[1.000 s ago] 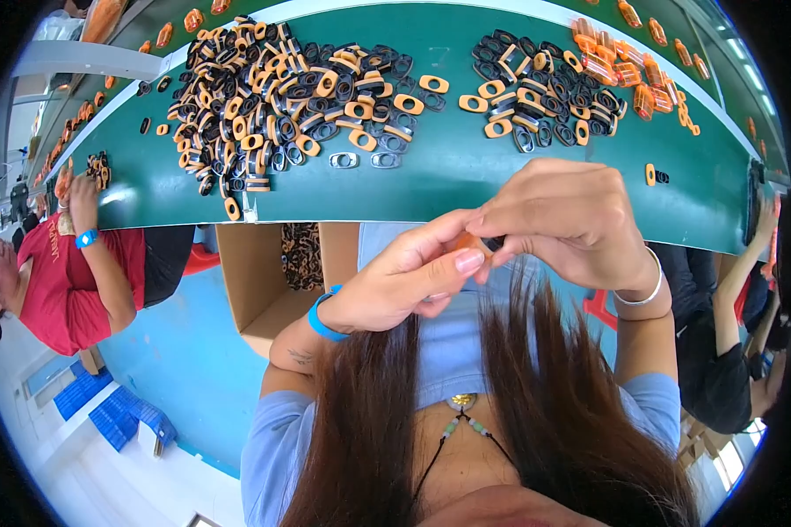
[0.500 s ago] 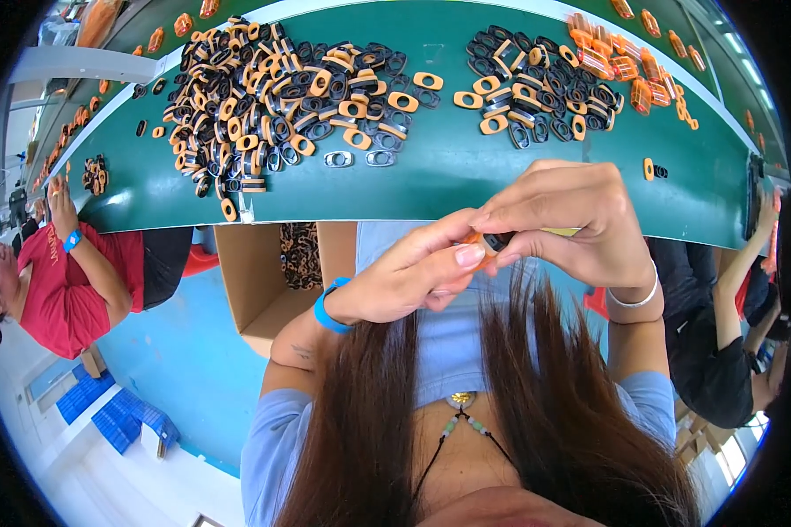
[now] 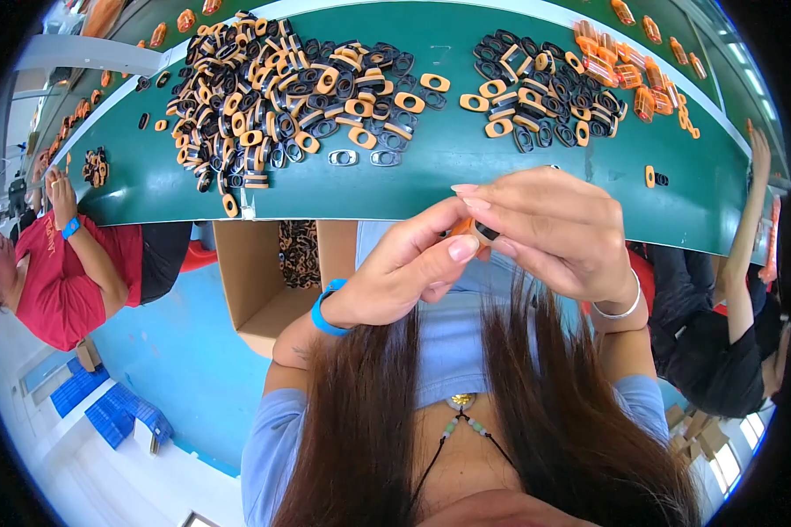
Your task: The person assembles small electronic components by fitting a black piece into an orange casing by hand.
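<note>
My left hand (image 3: 400, 274) is closed round a small orange and black plastic part (image 3: 482, 232), thumb along its near side. Only a sliver of orange and a dark end show between the fingers; the rest is covered. From the other side my right hand (image 3: 562, 233) pinches the dark end with bent fingers, and the fingertips of both hands nearly meet. Both hands are just off the near edge of the green bench (image 3: 343, 195). Beyond them lies a pile of black and orange oval rings (image 3: 527, 101), with a much larger pile of rings (image 3: 255, 110) to the left.
Clear orange bottle-shaped pieces (image 3: 628, 75) lie at the far right. An open cardboard box (image 3: 259, 303) with more rings stands below the bench edge. A co-worker in red (image 3: 75, 285) sits at the left, another in black (image 3: 721, 369) at the right.
My right hand has turned and come lower, its fingers now stretched further over the part toward my left hand. My left hand keeps its grip. The co-worker's arm at the right has shifted.
</note>
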`<state>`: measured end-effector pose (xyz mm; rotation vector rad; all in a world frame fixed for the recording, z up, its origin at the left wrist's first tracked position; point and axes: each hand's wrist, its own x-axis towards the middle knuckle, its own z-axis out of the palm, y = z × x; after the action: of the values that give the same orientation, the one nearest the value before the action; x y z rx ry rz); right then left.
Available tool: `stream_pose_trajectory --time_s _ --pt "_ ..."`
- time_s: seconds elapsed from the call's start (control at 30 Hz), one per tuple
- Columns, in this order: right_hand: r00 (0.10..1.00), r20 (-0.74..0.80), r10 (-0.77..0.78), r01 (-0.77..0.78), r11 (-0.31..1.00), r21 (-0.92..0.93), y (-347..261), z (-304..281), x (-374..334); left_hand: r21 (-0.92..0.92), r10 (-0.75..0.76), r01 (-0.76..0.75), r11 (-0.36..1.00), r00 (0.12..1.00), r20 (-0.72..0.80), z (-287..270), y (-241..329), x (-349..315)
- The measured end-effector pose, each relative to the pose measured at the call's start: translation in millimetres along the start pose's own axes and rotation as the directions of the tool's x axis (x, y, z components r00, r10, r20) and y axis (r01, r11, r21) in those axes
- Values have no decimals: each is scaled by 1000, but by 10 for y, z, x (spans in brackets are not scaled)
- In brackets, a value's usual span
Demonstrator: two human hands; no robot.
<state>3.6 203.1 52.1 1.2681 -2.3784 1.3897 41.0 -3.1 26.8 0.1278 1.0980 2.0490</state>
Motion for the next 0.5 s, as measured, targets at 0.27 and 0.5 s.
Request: stream_pose_trajectory --time_s 0.27,0.5 --pt "997 -33 -63 63 998 12 10 4 32 122 37 -38 992 999 16 72 82 -28" --pt "998 -62 -14 6 992 -122 -18 89 -32 95 92 -89 992 995 -35 6 27 52"
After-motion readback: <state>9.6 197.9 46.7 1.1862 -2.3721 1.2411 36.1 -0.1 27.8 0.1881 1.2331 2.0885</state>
